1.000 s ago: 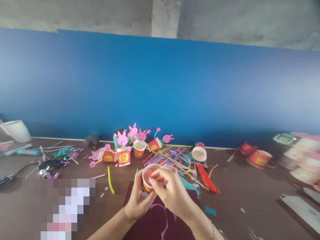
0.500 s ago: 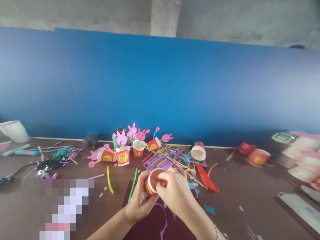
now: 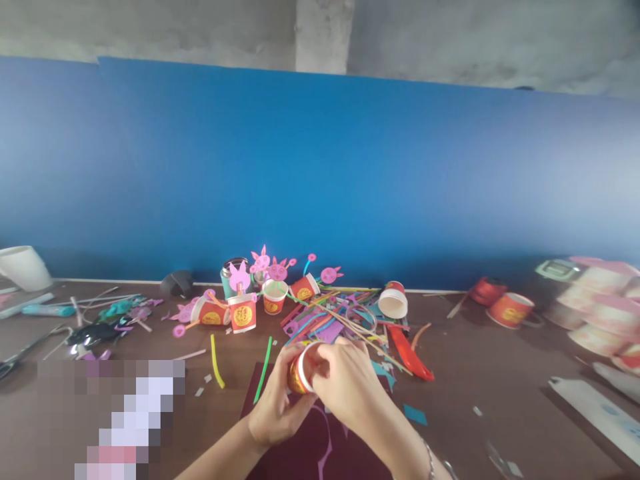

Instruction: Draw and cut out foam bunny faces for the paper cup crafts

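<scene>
From here I see the paper cup (image 3: 297, 377) raised over the dark sheet (image 3: 287, 457) on the desk (image 3: 200, 437), tipped with its mouth toward the right hand (image 3: 350, 387). The thin wall looks easy to dent: too hard a squeeze from the left hand (image 3: 273, 412), or a shove by the fingers inside, could buckle it, while a slack grip might let it twist or slip. The left hand comes in low, fingers and thumb curled around the cup's side. The right hand reaches over from the other side, wrist bent and knuckles up, its bunched fingertips dipping inside the rim; whether they pinch anything I can't tell, as the hand itself hides them. The green strip (image 3: 263, 369) lies close beside the left hand, where a careless nudge could shift it.
</scene>
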Demonstrator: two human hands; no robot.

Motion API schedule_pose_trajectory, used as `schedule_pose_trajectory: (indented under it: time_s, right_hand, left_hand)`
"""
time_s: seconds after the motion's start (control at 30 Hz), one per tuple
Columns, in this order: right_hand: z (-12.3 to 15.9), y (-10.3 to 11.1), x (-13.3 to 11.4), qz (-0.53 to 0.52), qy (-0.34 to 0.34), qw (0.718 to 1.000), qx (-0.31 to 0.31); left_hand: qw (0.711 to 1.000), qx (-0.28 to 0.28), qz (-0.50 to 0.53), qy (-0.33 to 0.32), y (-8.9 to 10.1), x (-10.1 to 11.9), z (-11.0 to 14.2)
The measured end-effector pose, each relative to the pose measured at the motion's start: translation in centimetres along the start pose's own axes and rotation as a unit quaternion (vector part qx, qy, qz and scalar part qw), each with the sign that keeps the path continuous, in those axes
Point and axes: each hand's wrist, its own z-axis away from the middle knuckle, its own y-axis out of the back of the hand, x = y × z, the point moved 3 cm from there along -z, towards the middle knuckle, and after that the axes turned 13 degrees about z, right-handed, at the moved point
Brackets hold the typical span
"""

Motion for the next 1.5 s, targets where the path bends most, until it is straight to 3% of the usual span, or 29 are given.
schedule_pose_trajectory:
  time_s: [0.2, 0.87, 1.2, 1.33, 1.4, 1.43, 1.5]
  right_hand:
    - [-0.1, 0.0, -0.1, -0.033, 0.031, 0.999, 0.03]
    - [-0.1, 0.1, 0.0, -0.05, 0.037, 0.998, 0.019]
    - [-0.1, -0.3, -0.3, -0.058, 0.011, 0.995, 0.083]
    - [-0.6, 1.3, 1.2, -0.204, 0.039, 0.967, 0.148]
    - [-1.2, 1.7, 3.1, -0.313, -0.004, 0.933, 0.179]
    - [-1.6, 1.6, 4.0, -0.366, -0.025, 0.915, 0.167]
    - [-2.4, 0.7, 5.1, -0.45, -0.045, 0.888, 0.088]
  left_hand:
    - [1.0, 0.023, 0.004, -0.008, 0.1, 0.4, -0.4]
    - [0.999, 0.034, 0.017, 0.005, 0.0, 0.4, -0.4]
    - [1.0, 0.024, -0.017, -0.01, -0.3, -0.1, 0.1]
    - [0.997, 0.044, 0.042, 0.048, 0.2, 0.1, -0.4]
    - [0.995, 0.048, 0.059, 0.062, 0.5, 0.0, -0.4]
    - [0.995, 0.045, 0.063, 0.06, 0.6, 0.0, -0.2]
    - [0.995, 0.03, 0.074, 0.052, 0.7, 0.0, 0.2]
